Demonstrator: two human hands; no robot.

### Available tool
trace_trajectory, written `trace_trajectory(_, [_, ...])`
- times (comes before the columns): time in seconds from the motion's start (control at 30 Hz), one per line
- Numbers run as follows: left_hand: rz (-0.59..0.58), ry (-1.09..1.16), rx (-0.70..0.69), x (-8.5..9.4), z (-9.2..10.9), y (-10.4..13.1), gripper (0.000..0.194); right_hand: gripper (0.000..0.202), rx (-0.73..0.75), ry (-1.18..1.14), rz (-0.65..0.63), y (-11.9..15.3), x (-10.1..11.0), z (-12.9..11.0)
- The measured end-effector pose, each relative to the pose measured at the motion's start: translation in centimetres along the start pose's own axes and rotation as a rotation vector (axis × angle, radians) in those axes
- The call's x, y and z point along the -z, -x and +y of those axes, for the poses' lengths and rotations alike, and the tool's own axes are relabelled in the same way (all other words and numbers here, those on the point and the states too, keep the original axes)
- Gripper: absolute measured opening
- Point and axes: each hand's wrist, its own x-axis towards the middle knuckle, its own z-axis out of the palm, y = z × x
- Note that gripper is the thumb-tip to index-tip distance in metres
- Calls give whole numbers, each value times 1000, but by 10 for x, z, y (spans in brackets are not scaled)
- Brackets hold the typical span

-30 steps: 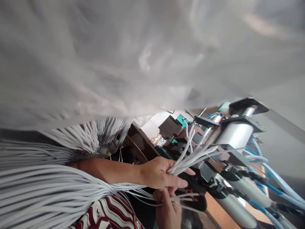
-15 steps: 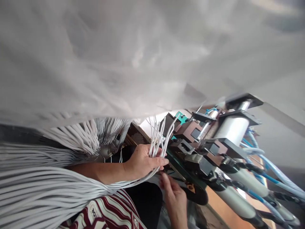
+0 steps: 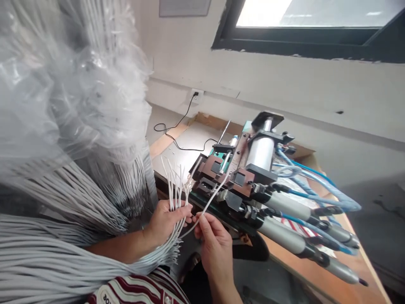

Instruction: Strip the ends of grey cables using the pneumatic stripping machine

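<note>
Right grip on one wire, seemingly

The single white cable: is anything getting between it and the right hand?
Nothing visible: the right hand pinches the cable directly. The left hand holds other cables off to the side.

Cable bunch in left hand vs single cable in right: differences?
The cable bunch has several strands; the single cable is one.
The bunch's ends fan upward from the left hand; the single cable slants rightward from the right hand, its tip overlapping the machine in view.
Both are whitish.
</note>
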Motion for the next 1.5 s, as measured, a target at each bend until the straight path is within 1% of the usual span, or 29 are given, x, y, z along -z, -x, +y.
trace_trajectory(0.07, [86,22,-4,-4,0,-1,26,23,-19,-35,2,3,2,0])
trace_trajectory(0.17, [117,27,-33,-10,1,-2,28,26,-32,-69,30,5,5,-1])
trace_trajectory(0.37, [106,4,-78,-15,3,-3,27,29,-38,-99,12,2,7,-1])
trace_trajectory(0.57, [126,13,-55,-15,6,-5,28,30,-54,-106,-7,2,7,0])
trace_trajectory(0.8, [131,2,-35,-18,8,-5,26,28,-129,-249,-23,1,9,5])
trace_trajectory(1.0, [135,20,-40,-18,9,-6,27,29,-236,-424,1,2,4,-11])
trace_trajectory(1.1, [137,15,-41,-18,9,-6,27,27,-249,-476,-8,0,2,-18])
trace_trajectory(1.2, [136,9,-35,-18,9,-6,27,25,-260,-494,-20,-3,2,-18])
trace_trajectory(1.3, [124,12,-36,-17,8,-6,26,26,-257,-472,-24,-4,3,-14])
trace_trajectory(1.37, [118,11,-46,-17,8,-5,25,27,-221,-411,-37,-5,5,-9])
trace_trajectory(1.43, [121,6,-58,-16,8,-4,24,28,-158,-301,-34,-8,8,0])
trace_trajectory(1.5, [124,6,-73,-16,8,-3,23,29,-75,-107,-38,-9,14,16])
